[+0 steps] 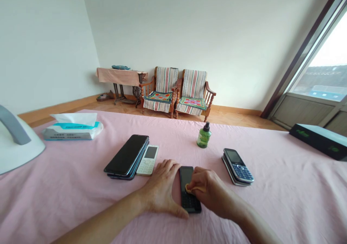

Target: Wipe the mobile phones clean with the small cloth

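Note:
A black keypad phone (186,179) lies face up on the pink tablecloth between my hands. My left hand (162,186) is spread open along its left side, with the thumb by the lower corner and the fingertips by the upper one. My right hand (207,188) is closed on a small yellowish cloth (187,188) and presses it against the phone's face, over the lower screen. Most of the cloth is hidden in my fingers. Just beyond my left hand, a white keypad phone (148,160) lies beside a stack of dark smartphones (127,155).
A green spray bottle (204,135) stands farther back. To the right, a blue keypad phone (239,165) tops a small stack. A tissue pack (72,127) and a white appliance (16,146) are at left, a black box (320,139) at far right. Two wooden chairs (166,78) stand beyond the pink-covered table (284,200).

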`<action>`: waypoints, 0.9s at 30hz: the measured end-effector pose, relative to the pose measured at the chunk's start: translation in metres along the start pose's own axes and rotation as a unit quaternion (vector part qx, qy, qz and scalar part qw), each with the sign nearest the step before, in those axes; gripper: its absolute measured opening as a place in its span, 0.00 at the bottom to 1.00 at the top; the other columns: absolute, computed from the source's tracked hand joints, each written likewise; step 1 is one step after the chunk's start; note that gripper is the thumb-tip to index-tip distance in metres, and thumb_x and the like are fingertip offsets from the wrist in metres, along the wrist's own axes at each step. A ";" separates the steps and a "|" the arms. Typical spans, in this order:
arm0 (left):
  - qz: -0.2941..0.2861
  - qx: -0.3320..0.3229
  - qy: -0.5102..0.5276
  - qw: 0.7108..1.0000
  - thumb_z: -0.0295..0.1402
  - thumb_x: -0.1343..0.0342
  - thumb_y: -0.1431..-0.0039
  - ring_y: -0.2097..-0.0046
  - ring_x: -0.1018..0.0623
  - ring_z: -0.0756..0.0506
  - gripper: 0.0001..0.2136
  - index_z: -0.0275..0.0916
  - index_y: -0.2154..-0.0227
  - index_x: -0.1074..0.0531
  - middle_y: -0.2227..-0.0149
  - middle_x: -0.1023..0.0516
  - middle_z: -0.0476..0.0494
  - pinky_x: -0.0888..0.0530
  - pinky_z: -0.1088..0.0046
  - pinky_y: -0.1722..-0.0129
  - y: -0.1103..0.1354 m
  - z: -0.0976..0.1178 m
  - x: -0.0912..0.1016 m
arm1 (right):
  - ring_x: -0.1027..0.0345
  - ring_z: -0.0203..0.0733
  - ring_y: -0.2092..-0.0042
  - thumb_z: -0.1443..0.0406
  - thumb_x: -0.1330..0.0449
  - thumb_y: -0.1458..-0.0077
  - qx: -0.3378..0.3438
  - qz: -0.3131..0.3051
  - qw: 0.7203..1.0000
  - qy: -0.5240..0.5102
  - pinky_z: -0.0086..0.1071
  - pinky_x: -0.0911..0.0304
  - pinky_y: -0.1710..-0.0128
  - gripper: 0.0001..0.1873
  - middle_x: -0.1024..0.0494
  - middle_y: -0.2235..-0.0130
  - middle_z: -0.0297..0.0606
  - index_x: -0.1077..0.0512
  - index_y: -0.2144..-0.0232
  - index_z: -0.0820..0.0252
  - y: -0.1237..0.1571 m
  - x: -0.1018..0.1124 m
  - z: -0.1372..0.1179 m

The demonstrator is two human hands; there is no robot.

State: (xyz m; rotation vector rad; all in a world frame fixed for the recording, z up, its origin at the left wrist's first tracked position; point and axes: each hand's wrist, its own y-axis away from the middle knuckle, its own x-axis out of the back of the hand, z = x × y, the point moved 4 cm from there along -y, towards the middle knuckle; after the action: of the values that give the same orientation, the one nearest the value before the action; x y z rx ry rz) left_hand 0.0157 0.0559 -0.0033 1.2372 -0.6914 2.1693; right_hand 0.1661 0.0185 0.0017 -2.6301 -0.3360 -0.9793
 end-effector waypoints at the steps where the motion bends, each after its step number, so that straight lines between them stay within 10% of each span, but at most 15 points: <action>1: 0.001 0.002 -0.003 1.000 0.55 0.33 0.75 0.53 0.34 0.33 0.44 0.39 0.52 0.37 0.54 0.35 0.38 0.35 0.51 0.52 0.000 0.000 0.000 | 0.34 0.32 0.68 0.81 0.47 0.57 -0.010 0.001 1.000 -0.004 0.23 0.42 0.70 0.16 0.28 0.70 0.33 0.26 0.78 0.59 0.001 0.002 0.000; 27: 0.003 0.005 -0.001 1.000 0.55 0.33 0.75 0.53 0.34 0.34 0.43 0.41 0.53 0.38 0.54 0.35 0.40 0.36 0.53 0.52 -0.001 -0.002 -0.002 | 0.34 0.33 0.67 0.79 0.47 0.54 -0.026 -0.025 0.999 0.031 0.25 0.41 0.67 0.13 0.27 0.68 0.35 0.26 0.75 0.61 0.002 0.002 -0.009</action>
State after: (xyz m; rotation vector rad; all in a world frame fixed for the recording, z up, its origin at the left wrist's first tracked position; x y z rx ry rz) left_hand 0.0159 0.0574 -0.0064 1.2431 -0.6866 2.1791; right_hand 0.1632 0.0137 0.0089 -2.6426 -0.3672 -1.0982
